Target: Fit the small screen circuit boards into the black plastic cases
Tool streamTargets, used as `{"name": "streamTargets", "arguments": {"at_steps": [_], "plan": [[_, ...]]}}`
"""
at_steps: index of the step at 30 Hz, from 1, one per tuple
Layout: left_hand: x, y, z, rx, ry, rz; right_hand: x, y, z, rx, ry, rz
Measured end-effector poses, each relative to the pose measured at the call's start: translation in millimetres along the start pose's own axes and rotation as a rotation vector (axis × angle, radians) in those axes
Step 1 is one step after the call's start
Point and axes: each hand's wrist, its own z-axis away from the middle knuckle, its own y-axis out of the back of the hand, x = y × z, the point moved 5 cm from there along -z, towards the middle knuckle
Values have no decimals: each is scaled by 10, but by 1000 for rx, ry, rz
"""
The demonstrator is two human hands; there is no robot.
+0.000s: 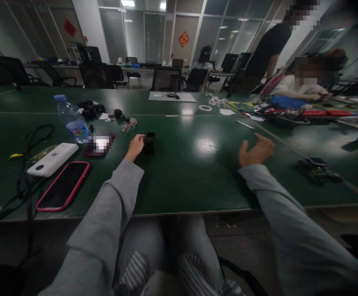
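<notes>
Gray sleeves reach over the near edge of the green desk, with the person's legs below. At left center, the left hand has its fingertips at the left side of a black block on the desk; whether they grip it or only touch it, I cannot tell. Well apart to the right, the right hand is wide, thumb spread from the fingers. A pen lies just beyond it; a small device sits farther right. On the left are a red-edged phone, a white power bank and, farther off, an upright bottle. Glasses lie near the block, on its far left.
</notes>
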Motion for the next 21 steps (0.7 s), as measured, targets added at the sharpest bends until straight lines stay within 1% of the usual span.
{"name": "streamTargets", "arguments": {"at_steps": [1, 2, 3, 5, 6, 7, 8, 9, 10, 11, 13, 14, 16, 18, 20, 21], "plan": [[6, -4, 6, -5, 2, 1, -353, -160, 117, -45, 38, -122], [21, -11, 17, -12, -1, 8, -753, -292, 266, -99, 105, -252], [45, -24, 32, -26, -10, 21, -1157, -393, 437, -162, 156, -375], [116, -63, 71, -73, -49, 66, -1891, -507, 788, -293, 199, -559], [154, -95, 93, -120, -67, 91, -2193, -533, 943, -358, 210, -612], [192, -131, 117, -181, -84, 114, -2431, -545, 1068, -411, 210, -638], [225, -163, 139, -241, -99, 127, -2607, -552, 1159, -456, 212, -635], [252, -182, 157, -282, -111, 138, -2722, -561, 1218, -497, 220, -618], [266, -191, 169, -308, -107, 155, -2780, -574, 1245, -535, 231, -594], [274, -196, 176, -329, -101, 171, -2788, -591, 1247, -570, 246, -570], [269, -197, 176, -355, -81, 200, -2683, -627, 1193, -627, 282, -542], [262, -199, 171, -365, -76, 209, -2584, -638, 1147, -646, 306, -540], [242, -206, 155, -376, -76, 220, -2308, -641, 1031, -670, 379, -549], [219, -216, 138, -380, -78, 229, -1908, -621, 878, -685, 458, -561], [201, -229, 127, -386, -84, 234, -1339, -587, 647, -670, 467, -523], [195, -234, 124, -388, -89, 237, -991, -571, 502, -666, 436, -465]]}}
